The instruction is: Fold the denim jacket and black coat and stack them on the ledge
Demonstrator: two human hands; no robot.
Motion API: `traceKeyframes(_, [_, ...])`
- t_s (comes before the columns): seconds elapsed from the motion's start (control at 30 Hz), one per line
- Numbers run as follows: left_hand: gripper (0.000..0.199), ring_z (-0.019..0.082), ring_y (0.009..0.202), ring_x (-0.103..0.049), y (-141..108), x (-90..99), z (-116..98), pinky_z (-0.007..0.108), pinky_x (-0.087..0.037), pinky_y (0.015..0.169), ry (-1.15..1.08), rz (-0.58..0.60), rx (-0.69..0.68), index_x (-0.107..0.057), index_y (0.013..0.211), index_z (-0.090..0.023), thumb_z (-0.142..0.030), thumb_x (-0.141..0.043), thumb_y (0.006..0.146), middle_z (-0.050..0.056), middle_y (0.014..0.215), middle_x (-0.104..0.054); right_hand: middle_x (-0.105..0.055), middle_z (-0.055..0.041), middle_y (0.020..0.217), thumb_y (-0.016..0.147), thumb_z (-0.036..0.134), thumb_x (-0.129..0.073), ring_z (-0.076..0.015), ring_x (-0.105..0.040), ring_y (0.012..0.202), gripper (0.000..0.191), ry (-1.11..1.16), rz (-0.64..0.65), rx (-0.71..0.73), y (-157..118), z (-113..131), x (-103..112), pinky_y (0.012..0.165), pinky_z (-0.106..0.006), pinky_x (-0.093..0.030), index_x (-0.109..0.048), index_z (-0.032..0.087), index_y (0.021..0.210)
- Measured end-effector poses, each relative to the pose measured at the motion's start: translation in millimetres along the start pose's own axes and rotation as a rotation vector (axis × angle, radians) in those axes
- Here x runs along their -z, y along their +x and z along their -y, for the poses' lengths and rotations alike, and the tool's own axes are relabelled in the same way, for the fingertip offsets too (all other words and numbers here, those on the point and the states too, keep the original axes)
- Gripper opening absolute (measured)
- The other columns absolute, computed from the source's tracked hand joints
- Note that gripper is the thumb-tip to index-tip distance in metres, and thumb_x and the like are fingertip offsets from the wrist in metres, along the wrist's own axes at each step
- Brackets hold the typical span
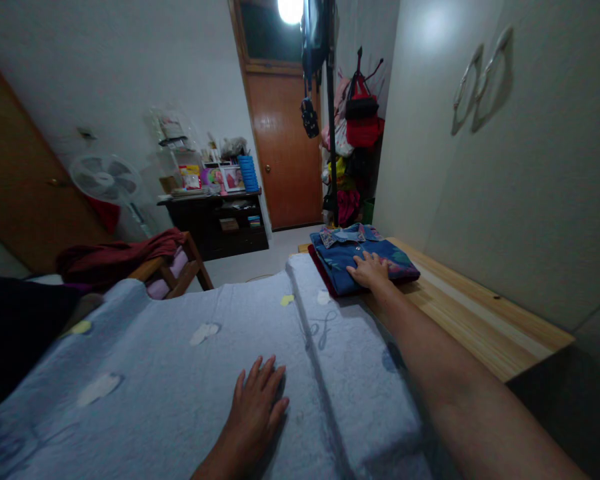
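Note:
My right hand (371, 271) lies with spread fingers on top of a folded blue shirt (337, 260), which has a patterned collar and a floral print. Under the shirt the edge of a dark red folded cloth (322, 272) shows. This small stack rests partly on a wooden board (445, 293) and by the edge of a light blue bedspread (170, 360). Nearer to me, my left hand (257, 403) is laid flat on the bedspread, fingers apart and holding nothing.
Along the right stands a pale cabinet (480, 167) with two handles. A wooden chair (180, 267) draped with a dark red cloth (125, 257) is at the left, beside a dark garment (25, 327). Farther back are a fan (105, 179), a black shelf unit (205, 223) and a door (285, 147).

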State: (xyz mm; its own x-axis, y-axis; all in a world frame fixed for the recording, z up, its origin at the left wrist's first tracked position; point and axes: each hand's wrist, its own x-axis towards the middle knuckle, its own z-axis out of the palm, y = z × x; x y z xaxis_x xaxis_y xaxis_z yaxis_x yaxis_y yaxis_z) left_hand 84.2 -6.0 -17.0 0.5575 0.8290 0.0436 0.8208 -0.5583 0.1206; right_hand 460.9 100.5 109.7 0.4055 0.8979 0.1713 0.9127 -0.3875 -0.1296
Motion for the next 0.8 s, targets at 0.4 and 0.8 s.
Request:
traceKeyframes(0.4, [0.055, 0.027, 0.144, -0.016, -60, 14.3, -8, 0.055, -0.015, 0.113, -0.002, 0.107, 0.144, -0.033, 0.146, -0.03, -0.039, -0.037, 0.091, 0.002, 0.155, -0.022, -0.022, -0.0117, 0.155, 0.082, 0.039, -0.057, -0.0318, -0.015, 0.141, 0.055, 0.218, -0.007, 0.255, -120, 104, -9, 0.11, -0.054, -0.013, -0.048, 0.023, 0.133])
traceKeyframes(0.8, [0.055, 0.025, 0.143, -0.02, -72, 20.8, -14, 0.051, -0.014, 0.115, -0.028, 0.013, 0.13, -0.037, 0.144, -0.025, -0.041, -0.035, 0.092, 0.003, 0.154, -0.027, -0.056, -0.0147, 0.131, 0.068, 0.017, -0.062, -0.0254, -0.048, 0.124, 0.048, 0.626, 0.133, 0.289, -211, 149, -44, 0.105, -0.033, -0.034, -0.063, 0.014, 0.116])
